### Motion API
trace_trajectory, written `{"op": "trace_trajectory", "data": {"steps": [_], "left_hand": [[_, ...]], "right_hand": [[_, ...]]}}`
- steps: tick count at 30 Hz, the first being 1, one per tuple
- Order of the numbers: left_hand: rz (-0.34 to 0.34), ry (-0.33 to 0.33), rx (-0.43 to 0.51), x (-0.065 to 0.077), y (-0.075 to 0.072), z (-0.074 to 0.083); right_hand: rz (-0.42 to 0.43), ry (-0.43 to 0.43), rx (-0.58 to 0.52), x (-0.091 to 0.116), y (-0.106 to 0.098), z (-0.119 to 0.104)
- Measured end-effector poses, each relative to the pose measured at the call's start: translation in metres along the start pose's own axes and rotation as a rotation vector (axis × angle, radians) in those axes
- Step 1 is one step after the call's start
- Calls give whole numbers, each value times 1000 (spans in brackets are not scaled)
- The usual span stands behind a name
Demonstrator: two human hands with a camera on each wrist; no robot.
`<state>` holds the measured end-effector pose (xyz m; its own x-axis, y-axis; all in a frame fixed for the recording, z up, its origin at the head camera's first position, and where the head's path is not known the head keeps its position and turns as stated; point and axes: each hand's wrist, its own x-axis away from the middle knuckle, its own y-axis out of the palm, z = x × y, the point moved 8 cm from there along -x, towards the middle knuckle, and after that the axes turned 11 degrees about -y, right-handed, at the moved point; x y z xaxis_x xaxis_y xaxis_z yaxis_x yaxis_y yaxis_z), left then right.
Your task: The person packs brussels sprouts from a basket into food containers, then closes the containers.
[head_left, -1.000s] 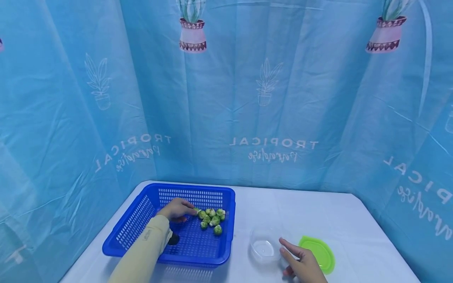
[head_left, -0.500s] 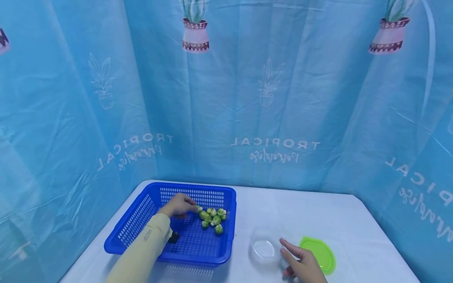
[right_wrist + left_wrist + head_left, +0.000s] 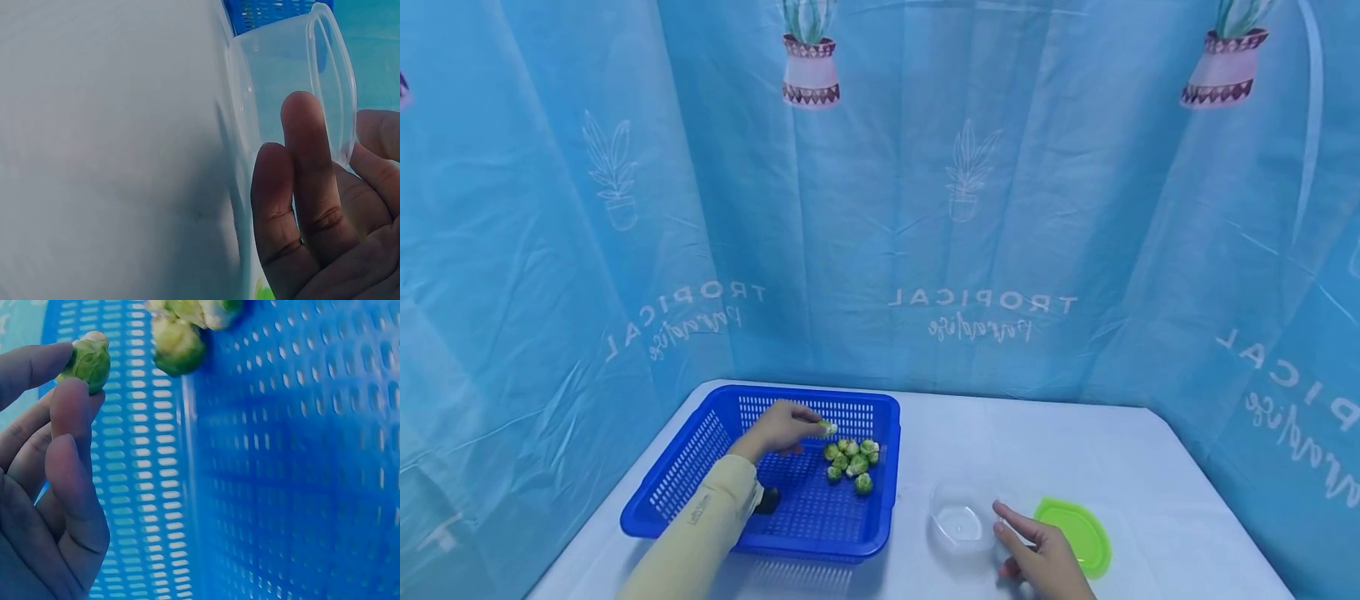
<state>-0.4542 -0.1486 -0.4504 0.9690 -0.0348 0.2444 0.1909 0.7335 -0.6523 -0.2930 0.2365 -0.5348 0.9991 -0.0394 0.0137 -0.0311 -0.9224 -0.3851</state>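
Observation:
In the head view my left hand (image 3: 785,428) is over the blue basket, pinching a Brussels sprout (image 3: 829,427) between thumb and fingertips. The left wrist view shows this green sprout (image 3: 90,362) with its pale stem end upward. Several more Brussels sprouts (image 3: 857,463) lie grouped on the right side of the basket floor. My right hand (image 3: 1043,557) stays at the right side of a clear plastic container (image 3: 958,546), fingers extended and fingertips right at its rim. In the right wrist view, two fingers (image 3: 305,140) overlap the container's wall.
The blue perforated basket (image 3: 820,548) takes up the left part of the white-covered table (image 3: 1000,433). A bright green lid (image 3: 1086,537) lies to the right of the container, partly behind my right hand. Blue printed curtains (image 3: 850,250) enclose the back and sides.
My left hand has risen a little, moving slightly right, and the pinched sprout has come up away from the others. The right hand and container have stayed in place.

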Motion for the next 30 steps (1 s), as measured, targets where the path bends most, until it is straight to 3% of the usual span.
{"op": "trace_trajectory", "data": {"steps": [14,30], "left_hand": [[10,-1,122,18,-13,26],[-55,93,174,38,4,61]], "right_hand": [[56,-48,-62,-1,-1,-4],[23,-112,-121,0,-2,-6]]}}
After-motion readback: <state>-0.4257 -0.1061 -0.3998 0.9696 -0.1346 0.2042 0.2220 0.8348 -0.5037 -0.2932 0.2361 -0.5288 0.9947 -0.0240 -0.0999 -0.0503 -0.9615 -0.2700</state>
